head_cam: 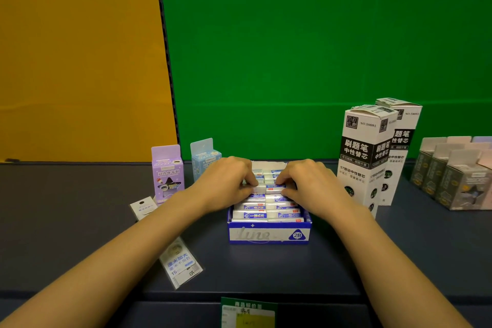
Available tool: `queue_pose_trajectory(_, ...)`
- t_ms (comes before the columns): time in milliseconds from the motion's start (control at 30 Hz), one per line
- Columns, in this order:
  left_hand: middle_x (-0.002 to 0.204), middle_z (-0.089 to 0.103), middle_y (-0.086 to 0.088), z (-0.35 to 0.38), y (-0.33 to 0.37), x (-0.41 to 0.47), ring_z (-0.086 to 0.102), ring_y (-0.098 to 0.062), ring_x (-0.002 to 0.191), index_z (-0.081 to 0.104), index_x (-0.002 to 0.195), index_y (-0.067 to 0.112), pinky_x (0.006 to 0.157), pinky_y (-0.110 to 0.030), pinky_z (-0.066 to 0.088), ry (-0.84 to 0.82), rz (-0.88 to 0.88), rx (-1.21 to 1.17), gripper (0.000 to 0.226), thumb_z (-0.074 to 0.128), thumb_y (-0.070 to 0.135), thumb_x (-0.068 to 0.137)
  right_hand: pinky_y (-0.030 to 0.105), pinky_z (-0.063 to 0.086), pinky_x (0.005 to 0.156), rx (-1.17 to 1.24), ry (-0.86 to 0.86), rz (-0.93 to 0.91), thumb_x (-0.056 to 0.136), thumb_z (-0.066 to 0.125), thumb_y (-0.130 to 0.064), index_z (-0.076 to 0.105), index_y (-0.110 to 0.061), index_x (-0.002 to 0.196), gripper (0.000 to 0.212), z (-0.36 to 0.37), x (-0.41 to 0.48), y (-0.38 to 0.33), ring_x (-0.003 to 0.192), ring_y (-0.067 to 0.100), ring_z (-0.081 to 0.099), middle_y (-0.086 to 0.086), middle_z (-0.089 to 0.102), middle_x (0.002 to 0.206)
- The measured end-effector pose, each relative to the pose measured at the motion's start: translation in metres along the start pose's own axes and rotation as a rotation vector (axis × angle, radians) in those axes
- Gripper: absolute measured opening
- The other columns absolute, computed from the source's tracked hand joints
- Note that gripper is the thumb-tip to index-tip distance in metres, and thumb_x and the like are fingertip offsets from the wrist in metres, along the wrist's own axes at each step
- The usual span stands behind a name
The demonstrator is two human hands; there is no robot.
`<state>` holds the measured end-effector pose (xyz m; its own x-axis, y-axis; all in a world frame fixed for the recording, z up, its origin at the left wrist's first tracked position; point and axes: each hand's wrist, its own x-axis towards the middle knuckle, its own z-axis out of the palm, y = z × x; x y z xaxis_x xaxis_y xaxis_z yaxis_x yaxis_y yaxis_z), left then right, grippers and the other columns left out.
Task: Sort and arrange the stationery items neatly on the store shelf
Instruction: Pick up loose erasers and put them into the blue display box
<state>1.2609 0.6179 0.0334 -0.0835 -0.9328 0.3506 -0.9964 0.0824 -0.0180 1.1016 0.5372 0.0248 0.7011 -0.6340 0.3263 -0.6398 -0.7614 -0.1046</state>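
A blue and white display box (269, 234) marked 2B stands at the middle of the dark shelf (80, 221), packed with rows of wrapped white erasers (266, 214). Both my hands rest over the box's middle. My left hand (226, 181) pinches one eraser (259, 189) with fingertips. My right hand (306, 184) pinches the neighbouring eraser (275, 188). The far rows are partly hidden by my fingers.
A purple sharpener box (167, 173) and a light blue one (205, 158) stand left of the erasers. Two flat packets (181, 263) (143, 208) lie at the front left. Two tall refill boxes (364, 154) stand right, with several grey boxes (452, 178) further right. A price tag (249, 313) hangs on the shelf edge.
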Motion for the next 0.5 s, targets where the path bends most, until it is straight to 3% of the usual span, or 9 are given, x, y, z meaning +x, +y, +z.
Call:
queue_pose_trajectory(167,0.104,0.063,-0.002,0.0033,0.002,-0.0029,0.057,-0.019,0.098,0.07,0.107,0.019,0.07,-0.025,0.036,0.046,-0.01,0.027,0.025,0.055,0.025,0.088,0.037,0.048,0.088,0.004,-0.001,0.003,0.086,0.058,-0.025,0.065,-0.029,0.11,0.026,-0.0005,-0.0012,-0.0001,0.109,0.022,0.056,-0.005,0.063,0.119)
queue_pose_trajectory(333,0.114,0.066,-0.002,0.0023,0.0002,-0.0036,0.06,-0.018,0.099,0.067,0.11,0.016,0.082,-0.031,0.049,0.029,-0.022,-0.032,0.027,0.055,0.026,0.088,0.037,0.048,0.087,0.002,-0.003,0.013,0.086,0.058,-0.026,0.064,-0.029,0.11,0.025,-0.0002,-0.0019,-0.0003,0.108,0.022,0.056,-0.004,0.063,0.119)
queue_pose_trajectory(500,0.115,0.068,-0.004,0.0036,-0.0004,-0.0058,0.06,-0.021,0.103,0.066,0.111,0.014,0.085,-0.034,0.049,0.018,-0.002,-0.036,0.027,0.054,0.022,0.089,0.035,0.046,0.086,0.008,-0.003,0.02,0.086,0.058,-0.027,0.064,-0.029,0.111,0.026,-0.0003,-0.0019,-0.0011,0.108,0.021,0.056,-0.004,0.063,0.119)
